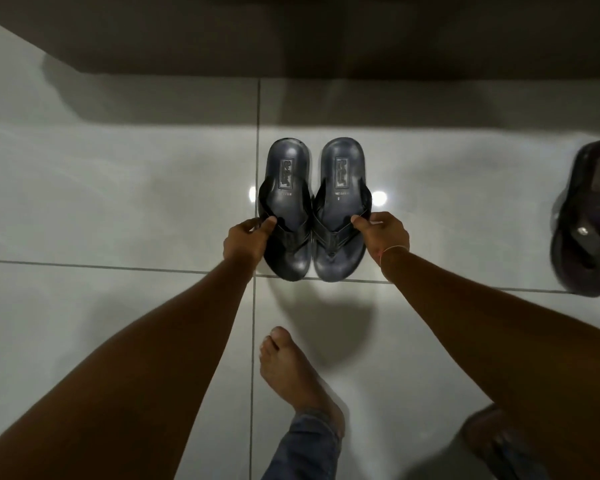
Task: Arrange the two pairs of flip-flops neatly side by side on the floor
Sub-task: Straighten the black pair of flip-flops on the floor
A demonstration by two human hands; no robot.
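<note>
Two dark blue-grey flip-flops lie side by side on the pale tiled floor, heels away from me. My left hand [245, 242] pinches the strap of the left flip-flop [284, 188]. The right flip-flop [342, 188] has its strap gripped by my right hand [383, 237], which has a thin thread around its wrist. The two soles touch along their inner edges. A darker flip-flop of the other pair [589, 216] lies at the right edge of the view, partly cut off.
A dark wall base [291, 36] runs across the top behind the flip-flops. My bare foot [291, 372] stands on the tiles just behind my hands. Another dark shape [492, 441], blurred, sits at the bottom right. Glossy tiles stretch to the left.
</note>
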